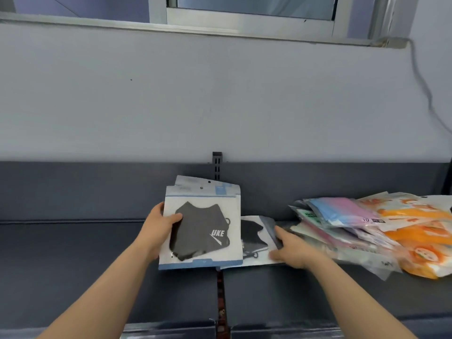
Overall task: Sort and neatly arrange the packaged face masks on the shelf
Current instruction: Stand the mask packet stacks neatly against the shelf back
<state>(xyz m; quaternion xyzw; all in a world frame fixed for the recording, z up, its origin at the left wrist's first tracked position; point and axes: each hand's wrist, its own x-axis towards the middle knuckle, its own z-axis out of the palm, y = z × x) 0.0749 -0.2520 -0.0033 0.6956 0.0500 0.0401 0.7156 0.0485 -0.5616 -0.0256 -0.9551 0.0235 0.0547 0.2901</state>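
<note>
My left hand [160,227] grips the left edge of a small stack of black-mask packets [203,226], held upright above the dark shelf [73,253]; the thumb lies on the front packet, which shows a black mask in white and blue wrapping. My right hand [291,249] rests with straight fingers on another black-mask packet [254,241] lying flat on the shelf. To the right lies a loose heap of packets: pink and blue ones [342,211] on top, orange and white ones [420,231] at the far right.
The shelf has a dark back panel [97,189] with a slotted upright [217,167] in the middle. A seam [220,302] splits the shelf into left and right boards. Above are a grey wall and a window frame. A cable [425,94] hangs at right.
</note>
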